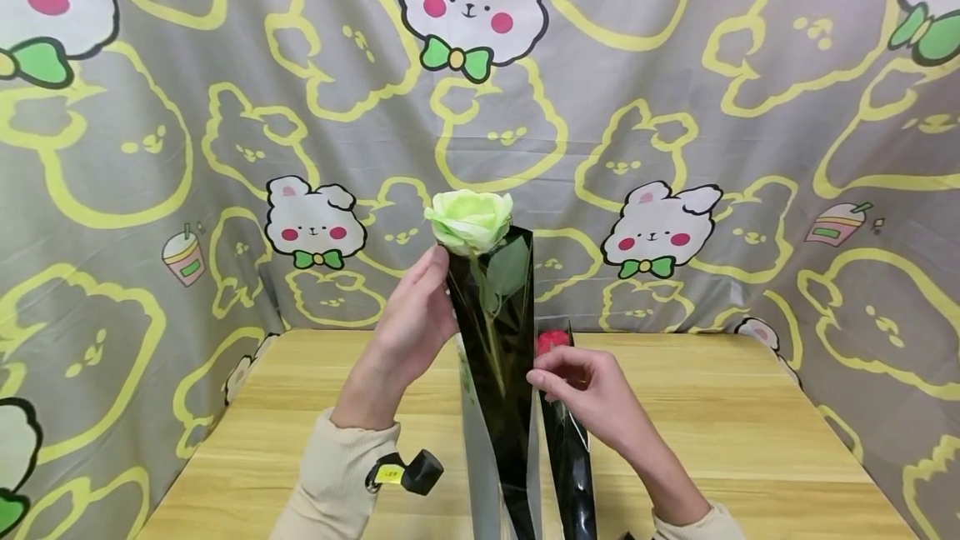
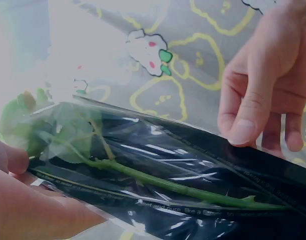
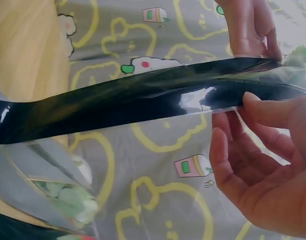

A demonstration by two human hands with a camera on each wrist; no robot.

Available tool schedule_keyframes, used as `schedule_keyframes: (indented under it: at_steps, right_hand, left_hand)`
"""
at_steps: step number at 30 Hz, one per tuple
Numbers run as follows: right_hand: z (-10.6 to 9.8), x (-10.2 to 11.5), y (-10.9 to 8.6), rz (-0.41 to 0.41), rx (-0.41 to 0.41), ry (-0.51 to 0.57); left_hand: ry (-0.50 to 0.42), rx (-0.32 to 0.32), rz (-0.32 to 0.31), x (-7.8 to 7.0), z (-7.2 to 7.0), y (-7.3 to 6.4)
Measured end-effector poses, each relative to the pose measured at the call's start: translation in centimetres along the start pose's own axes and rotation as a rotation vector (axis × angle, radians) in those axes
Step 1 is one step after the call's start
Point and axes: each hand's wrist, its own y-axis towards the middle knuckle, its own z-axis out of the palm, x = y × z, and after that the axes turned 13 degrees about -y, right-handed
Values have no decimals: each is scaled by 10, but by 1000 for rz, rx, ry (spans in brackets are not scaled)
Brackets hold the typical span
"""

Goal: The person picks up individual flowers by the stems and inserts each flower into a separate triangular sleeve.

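Note:
A pale green rose (image 1: 471, 219) stands in a tall black flower sleeve (image 1: 510, 448) with a clear front, its bloom rising out of the wide top. My left hand (image 1: 416, 315) holds the sleeve's upper left edge, close below the bloom. Lower down, on the opposite edge, my right hand (image 1: 596, 398) pinches the film between thumb and fingers. Through the clear front in the left wrist view, the green stem (image 2: 168, 186) and a leaf show. The right wrist view has the sleeve's dark side (image 3: 142, 100), with my right thumb (image 3: 268, 110) against it.
Behind my right hand, a red rose (image 1: 552, 342) lies in another black sleeve on the wooden table (image 1: 712, 415). A grey wrapper (image 3: 17, 175) holding a pale flower (image 3: 75, 205) lies beside it. A patterned grey curtain (image 1: 577, 148) surrounds the table.

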Motion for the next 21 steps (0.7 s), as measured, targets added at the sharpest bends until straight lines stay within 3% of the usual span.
schedule_keyframes:
  at_steps: [5,8,13,16,21]
  right_hand:
    - [-1,-6,-4,-50,14,-12]
    - [-7,0,-1,-37,-13,-19]
    - [-23,25,17,-86,-213,21]
    - [-29,39,28,-137,-314,63]
    - [-31,46,37,-113,-326,172]
  left_hand:
    - [-15,20,-54,-1,-2,1]
    - [11,67,-74,0,0,1]
    - [84,138,-91,3,5,2]
    - [74,168,-108,5,5,0]
    - [-28,237,-132,6,1,1]
